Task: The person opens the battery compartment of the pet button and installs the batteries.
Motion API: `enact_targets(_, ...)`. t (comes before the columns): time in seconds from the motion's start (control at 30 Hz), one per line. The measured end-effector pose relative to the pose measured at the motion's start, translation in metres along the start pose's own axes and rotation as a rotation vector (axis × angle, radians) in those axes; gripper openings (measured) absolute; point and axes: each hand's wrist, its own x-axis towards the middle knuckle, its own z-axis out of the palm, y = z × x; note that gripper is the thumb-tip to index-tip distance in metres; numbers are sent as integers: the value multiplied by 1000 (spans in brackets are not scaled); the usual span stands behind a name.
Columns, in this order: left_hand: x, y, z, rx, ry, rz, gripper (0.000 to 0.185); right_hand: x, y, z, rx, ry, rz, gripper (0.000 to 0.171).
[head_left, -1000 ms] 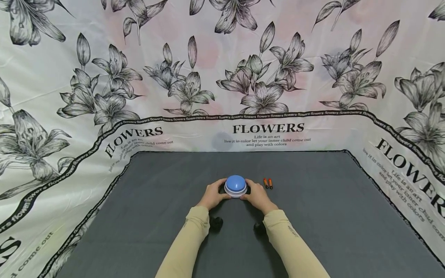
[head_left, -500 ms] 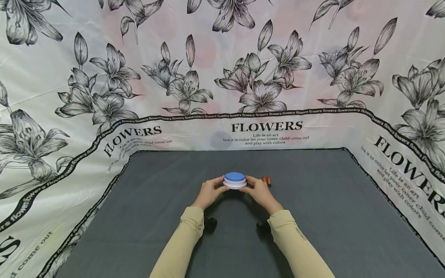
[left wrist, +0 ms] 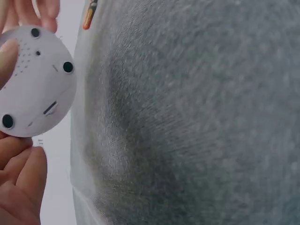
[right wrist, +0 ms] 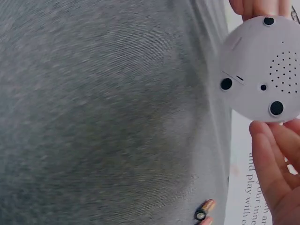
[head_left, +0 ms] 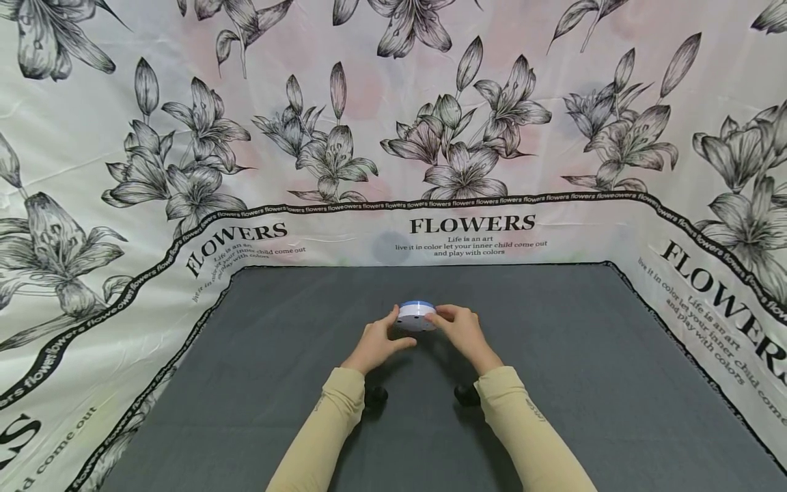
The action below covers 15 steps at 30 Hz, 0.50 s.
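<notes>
A round push button point(head_left: 415, 318) with a blue top and white base is held up over the grey cloth, tilted so its underside faces me. That underside point(left wrist: 42, 89) shows black rubber feet, a cluster of small speaker holes and a slot. My right hand point(head_left: 462, 333) pinches the button's right edge, thumb on the near side and fingers behind. On the left edge rest the fingers of my left hand point(head_left: 375, 344); its thumb point(head_left: 404, 343) points out below the button, apart from it. Most of the blue top is turned away.
Orange-and-black batteries point(right wrist: 205, 209) lie on the grey cloth point(head_left: 277, 321), hidden behind my right hand in the head view. A floral-printed white fabric point(head_left: 344, 239) rises behind and at the sides. A black wrist camera point(head_left: 376, 396) sits under each sleeve.
The button has been lifted off the cloth and tipped back, so its underside now shows instead of its blue top. My left thumb has come away from the base.
</notes>
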Motion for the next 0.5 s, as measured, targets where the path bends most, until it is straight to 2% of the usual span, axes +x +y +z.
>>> enact_targets(0.1,0,5,1,43,-20,6,95,2,-2,-2,-2,27,35,42)
enact_targets(0.33,3,11,0,131,-52,144,101,5,-7,-7,-10,66,74,39)
enact_targets(0.5,2,13,-1,154,-54,192,100,9,-12,-12,-56,56,54,36)
